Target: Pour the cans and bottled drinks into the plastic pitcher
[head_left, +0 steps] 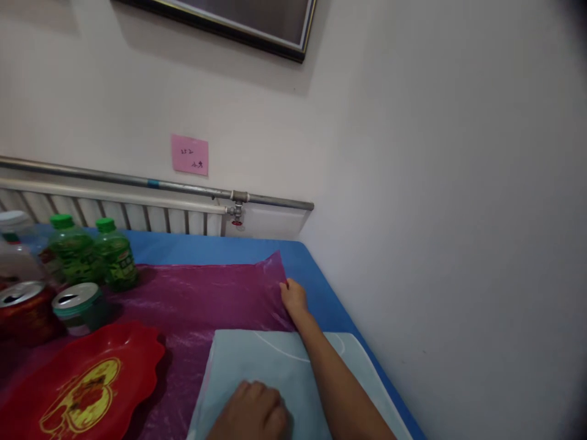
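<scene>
My right hand (293,297) reaches forward and pinches the far right corner of a thin purple plastic sheet (206,293) spread over a blue table (316,269). My left hand (253,410) rests with curled fingers, knuckles up, on a pale blue folded cloth (257,366) lying on the purple sheet near me. Whether anything is inside the left fingers is hidden.
A red heart-shaped plate (87,379) lies at the near left. Behind it stand two opened cans (76,305), two green bottles (94,250) and a clear bottle (16,250). A radiator (114,211) with a pipe runs along the back wall; a white wall closes the right side.
</scene>
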`<state>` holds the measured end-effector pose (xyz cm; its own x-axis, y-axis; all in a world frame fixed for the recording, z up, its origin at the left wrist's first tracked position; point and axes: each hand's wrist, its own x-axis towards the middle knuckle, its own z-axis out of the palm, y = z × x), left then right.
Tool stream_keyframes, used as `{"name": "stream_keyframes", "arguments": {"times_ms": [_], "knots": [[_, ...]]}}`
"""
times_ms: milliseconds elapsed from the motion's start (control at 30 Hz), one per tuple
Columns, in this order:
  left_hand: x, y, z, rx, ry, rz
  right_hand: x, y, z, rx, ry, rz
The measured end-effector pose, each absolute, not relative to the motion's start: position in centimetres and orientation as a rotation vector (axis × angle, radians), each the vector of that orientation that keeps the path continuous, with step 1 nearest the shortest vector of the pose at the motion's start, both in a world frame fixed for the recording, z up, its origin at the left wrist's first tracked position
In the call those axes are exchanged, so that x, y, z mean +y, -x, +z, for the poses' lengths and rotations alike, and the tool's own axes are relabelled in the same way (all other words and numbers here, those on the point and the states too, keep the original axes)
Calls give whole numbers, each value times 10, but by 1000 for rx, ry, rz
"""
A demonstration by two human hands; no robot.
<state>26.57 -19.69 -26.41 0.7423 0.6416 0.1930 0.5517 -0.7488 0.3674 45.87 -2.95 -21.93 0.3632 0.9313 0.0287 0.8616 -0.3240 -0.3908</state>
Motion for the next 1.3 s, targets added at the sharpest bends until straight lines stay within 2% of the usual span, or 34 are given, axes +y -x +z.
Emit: {"name": "stream_keyframes", "arguments": {"times_ms": [67,133,233,400,533,867,1300], "knots": [[-176,-252,-219,1068,-2583,236,-29,-460,-221,-1574,2290,258],[-145,-241,-184,1355,-2447,221,-30,-462,-222,-1569,2289,222],[-81,-222,-165,1609,-2414,255,-32,-464,-224,-1564,2282,166],[15,-168,-184,2031,-2249,213,-32,-465,-227,-1570,2263,99],[50,-131,-201,2182,-2127,173,-31,-467,-230,-1584,2243,81],[87,-114,-222,2170,-2024,200,-22,-482,-245,-1610,2100,31],[92,-119,-210,2112,-1900,454,-20,-491,-238,-1643,2083,67]]}}
